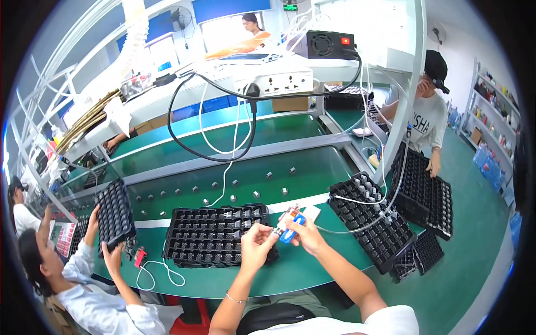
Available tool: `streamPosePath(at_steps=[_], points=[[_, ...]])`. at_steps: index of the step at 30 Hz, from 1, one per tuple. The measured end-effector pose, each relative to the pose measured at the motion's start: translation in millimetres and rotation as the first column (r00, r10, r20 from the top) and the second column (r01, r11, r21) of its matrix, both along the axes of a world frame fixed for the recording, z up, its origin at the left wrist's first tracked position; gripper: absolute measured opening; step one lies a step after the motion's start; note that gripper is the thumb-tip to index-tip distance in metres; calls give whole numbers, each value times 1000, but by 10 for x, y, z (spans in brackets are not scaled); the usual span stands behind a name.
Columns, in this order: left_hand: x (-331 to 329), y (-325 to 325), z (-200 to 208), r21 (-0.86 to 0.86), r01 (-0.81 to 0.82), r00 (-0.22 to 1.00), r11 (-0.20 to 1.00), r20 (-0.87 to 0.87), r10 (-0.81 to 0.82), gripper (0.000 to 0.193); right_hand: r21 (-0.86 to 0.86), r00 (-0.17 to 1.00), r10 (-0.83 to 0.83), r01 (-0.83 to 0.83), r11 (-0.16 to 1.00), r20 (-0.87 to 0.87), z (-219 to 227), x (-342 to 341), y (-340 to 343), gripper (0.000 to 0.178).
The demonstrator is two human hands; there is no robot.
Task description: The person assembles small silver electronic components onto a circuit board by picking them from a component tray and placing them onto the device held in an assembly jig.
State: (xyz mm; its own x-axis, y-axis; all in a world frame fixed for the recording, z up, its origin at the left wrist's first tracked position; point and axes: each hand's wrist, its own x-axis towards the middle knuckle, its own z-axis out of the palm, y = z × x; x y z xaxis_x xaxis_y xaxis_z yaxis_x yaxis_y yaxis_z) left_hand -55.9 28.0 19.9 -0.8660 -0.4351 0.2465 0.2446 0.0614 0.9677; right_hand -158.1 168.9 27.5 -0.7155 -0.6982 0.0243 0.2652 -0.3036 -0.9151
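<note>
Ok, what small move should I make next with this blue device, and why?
I'd probably steady the blue handheld device in your right hand and tilt it slightly toward you. The small metallic piece sits right by your left hand, whose fingertips partly hide it, so a clearer look at its alignment seems useful.

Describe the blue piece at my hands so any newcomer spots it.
Find the green bench, then the black tray at its front centre. Just right of that, the right hand holds the blue piece; bright colour sets it apart from tray and bench.
</note>
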Motion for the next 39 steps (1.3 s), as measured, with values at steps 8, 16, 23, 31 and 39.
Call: streamPosePath(at_steps=[8,16,23,31,39], points=[[71,111,-12,-20,39,999,999,37,-38,17,20,999,44,-45,999,26,1,40,153,26],[66,110,28,74,56,996,996,71,-61,13,-10,980,105,-105,994,168,-96,59,125,32],[72,49,-62,173,211,964,962,124,-233,20,10,940,235,-245,969,248,-155,29,278,35],[-82,-346,-48,-323,56,992,945,129,-15,18,166,978,-210,208,964,-9,-326,-489,417,26],[-126,-826,-46,-465,-144,971,873,105,216,11,330,947,-265,313,891,-183,-371,-955,553,26]])
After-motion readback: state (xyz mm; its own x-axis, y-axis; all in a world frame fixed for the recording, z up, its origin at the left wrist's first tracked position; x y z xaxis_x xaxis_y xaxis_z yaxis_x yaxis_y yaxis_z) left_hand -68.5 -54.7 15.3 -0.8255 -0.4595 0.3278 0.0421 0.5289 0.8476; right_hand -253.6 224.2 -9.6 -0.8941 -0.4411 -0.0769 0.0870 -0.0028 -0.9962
